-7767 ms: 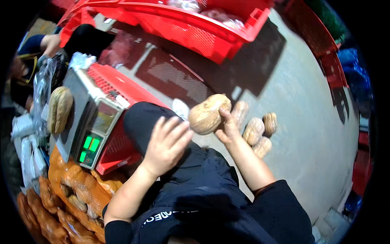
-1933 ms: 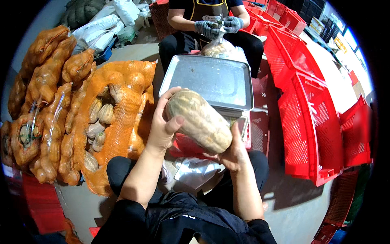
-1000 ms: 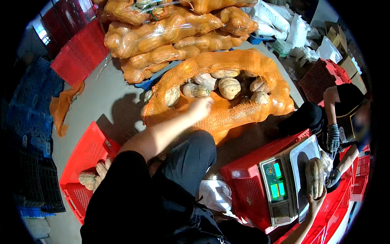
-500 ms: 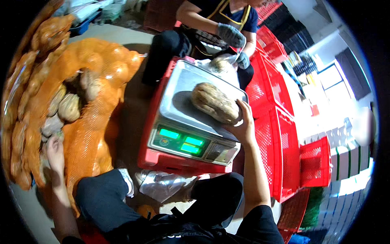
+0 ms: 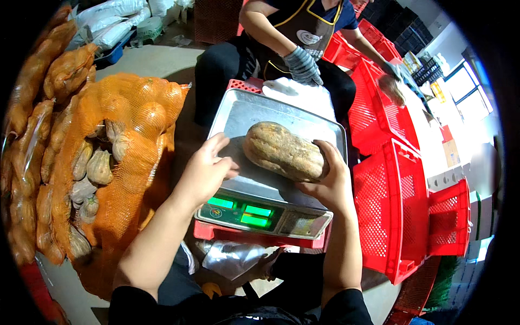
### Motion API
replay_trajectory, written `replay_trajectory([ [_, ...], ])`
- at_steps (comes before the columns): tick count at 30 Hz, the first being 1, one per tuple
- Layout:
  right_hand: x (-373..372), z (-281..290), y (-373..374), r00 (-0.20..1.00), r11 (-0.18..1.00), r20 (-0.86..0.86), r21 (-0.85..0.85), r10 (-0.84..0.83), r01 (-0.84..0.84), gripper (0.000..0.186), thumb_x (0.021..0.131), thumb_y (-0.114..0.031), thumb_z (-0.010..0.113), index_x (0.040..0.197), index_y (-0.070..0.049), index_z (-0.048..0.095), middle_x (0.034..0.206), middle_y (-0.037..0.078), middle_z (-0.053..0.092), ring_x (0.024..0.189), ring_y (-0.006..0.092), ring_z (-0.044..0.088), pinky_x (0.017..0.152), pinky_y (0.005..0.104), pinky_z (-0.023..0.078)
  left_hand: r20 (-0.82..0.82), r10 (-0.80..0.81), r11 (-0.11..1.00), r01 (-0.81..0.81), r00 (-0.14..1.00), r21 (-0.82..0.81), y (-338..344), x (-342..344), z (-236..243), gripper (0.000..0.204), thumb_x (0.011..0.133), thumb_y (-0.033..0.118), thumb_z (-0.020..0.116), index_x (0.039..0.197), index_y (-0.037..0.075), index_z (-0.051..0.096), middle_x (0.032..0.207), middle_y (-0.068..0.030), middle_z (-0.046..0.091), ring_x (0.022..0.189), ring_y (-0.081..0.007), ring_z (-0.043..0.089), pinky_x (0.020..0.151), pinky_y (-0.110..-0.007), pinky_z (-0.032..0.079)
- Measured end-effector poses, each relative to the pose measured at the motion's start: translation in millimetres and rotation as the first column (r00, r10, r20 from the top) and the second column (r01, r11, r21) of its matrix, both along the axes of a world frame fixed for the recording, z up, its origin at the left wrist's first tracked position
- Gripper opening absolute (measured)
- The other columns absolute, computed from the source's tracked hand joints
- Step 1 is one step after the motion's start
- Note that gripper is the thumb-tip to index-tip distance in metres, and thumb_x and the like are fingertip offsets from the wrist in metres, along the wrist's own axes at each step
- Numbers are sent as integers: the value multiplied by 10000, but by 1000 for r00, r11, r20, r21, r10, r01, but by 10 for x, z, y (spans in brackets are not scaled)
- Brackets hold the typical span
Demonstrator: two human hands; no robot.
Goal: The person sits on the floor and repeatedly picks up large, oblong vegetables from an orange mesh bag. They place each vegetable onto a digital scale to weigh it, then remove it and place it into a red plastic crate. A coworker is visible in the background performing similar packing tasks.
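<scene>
A long mottled tan squash [image 5: 284, 149] lies on the steel tray [image 5: 235, 111] of a scale with a lit green display [image 5: 238, 211], standing on a red crate [image 5: 208, 231]. My right hand [image 5: 331, 181] is closed round the squash's right end. My left hand [image 5: 212, 168], its fingers apart and empty, hovers at the tray's left side, just short of the squash. To the left lies an orange mesh sack [image 5: 130, 189], torn open, with several squashes [image 5: 99, 168] showing in the opening.
A co-worker [image 5: 290, 35] in striped gloves sits beyond the scale, one arm reaching right with a bagged item [image 5: 391, 88] over red crates [image 5: 379, 206], which line my right. More filled sacks [image 5: 27, 179] are stacked far left. White bags [image 5: 108, 24] lie behind them.
My left hand has moved from the sack's opening to the tray's left side. My right hand stays on the squash. The co-worker's far arm has swung out right with the bag.
</scene>
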State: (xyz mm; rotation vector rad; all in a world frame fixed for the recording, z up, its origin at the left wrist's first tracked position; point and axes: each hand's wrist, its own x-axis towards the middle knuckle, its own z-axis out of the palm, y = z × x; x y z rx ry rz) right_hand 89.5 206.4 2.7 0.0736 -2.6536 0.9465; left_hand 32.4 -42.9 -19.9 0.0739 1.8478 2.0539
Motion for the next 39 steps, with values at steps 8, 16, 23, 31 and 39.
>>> replay_trajectory([
  [8,-31,-145,288,965,631,50,-764,259,-130,935,421,-32,845,1266,1,446,1154,93,546,1087,193,520,968,317,403,-325,-168,957,234,931,175,175,297,335,631,790,-113,422,1400,-67,266,1406,-170,367,1257,-230,424,1061,-347,314],
  [16,-16,-20,163,900,289,-78,-932,429,-219,1101,372,-5,862,1352,-36,362,1262,69,494,1179,200,464,1035,350,341,-750,-221,961,272,623,-57,311,758,733,716,769,-113,454,1435,-9,212,1522,-185,112,1418,-280,98,1131,-398,133],
  [23,19,-13,34,891,936,-436,-247,123,-250,799,528,-25,810,1243,-48,456,1290,155,442,1212,287,457,1029,368,369,-387,-74,916,216,919,338,297,720,596,941,874,317,637,1446,-5,-37,1395,-237,295,1288,-285,357,1048,-406,324],
  [31,73,41,-123,958,996,-274,-46,-82,72,1115,500,-44,828,1417,-35,194,1215,191,503,1158,386,473,990,392,406,-175,34,851,63,984,522,266,161,145,697,736,135,775,1309,54,386,1203,-79,493,1147,-193,464,998,-343,377],
  [39,-189,-107,193,987,657,-16,-744,158,-117,795,661,-59,798,1337,-21,382,1198,128,528,1077,200,527,910,297,445,-748,-253,921,-83,613,-380,195,-165,-15,824,576,56,806,1310,86,431,1388,-121,412,1295,-275,392,1072,-349,322],
])
